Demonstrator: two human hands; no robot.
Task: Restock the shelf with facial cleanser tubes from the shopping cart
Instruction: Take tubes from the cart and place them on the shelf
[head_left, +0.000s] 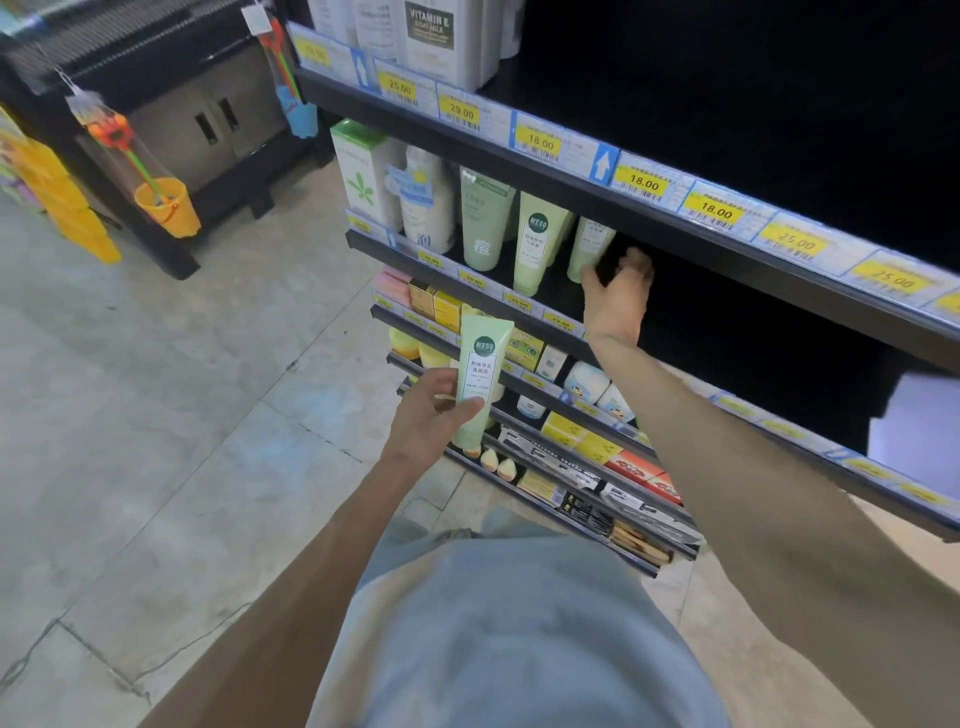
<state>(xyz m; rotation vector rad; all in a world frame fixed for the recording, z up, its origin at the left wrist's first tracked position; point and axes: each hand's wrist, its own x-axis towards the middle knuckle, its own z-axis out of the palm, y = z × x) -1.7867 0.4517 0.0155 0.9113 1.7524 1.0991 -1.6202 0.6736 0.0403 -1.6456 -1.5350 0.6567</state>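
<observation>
- The left hand (434, 415) holds a pale green cleanser tube (480, 382) out in front of the shelves. The thumb and fingers are wrapped round its lower part. The tube stands almost straight up, cap end down.
- The right hand (618, 296) reaches into the second shelf (467, 280) from the top. Its fingers curl at the dark space just right of a small green tube (589, 249). The thumb is right beside that tube, maybe touching it. I cannot tell if this hand is holding anything, because the fingers go into the dark.
- On the same shelf, to the left, stands a tube that matches the held one (537, 241). Next comes a darker green tube (483, 221), then a white bottle (428, 202) and a white and green box (363, 176).
- The right part of that shelf is dark, and nothing can be made out there.
- The shelf above has big white bottles (431, 36) and a row of yellow price tags (644, 182) along its edge.
- The lower shelves hold small yellow boxes (563, 428), red boxes (636, 467) and little white jars (584, 379).
- The floor (156, 415) is made of pale grey tiles with some cracks.
- Far left, an orange toy bucket (166, 208) and a blue toy bucket (301, 117) hang from a dark rack.
- No shopping cart shows here.
- At the bottom is the person's light grey shirt (519, 634).
</observation>
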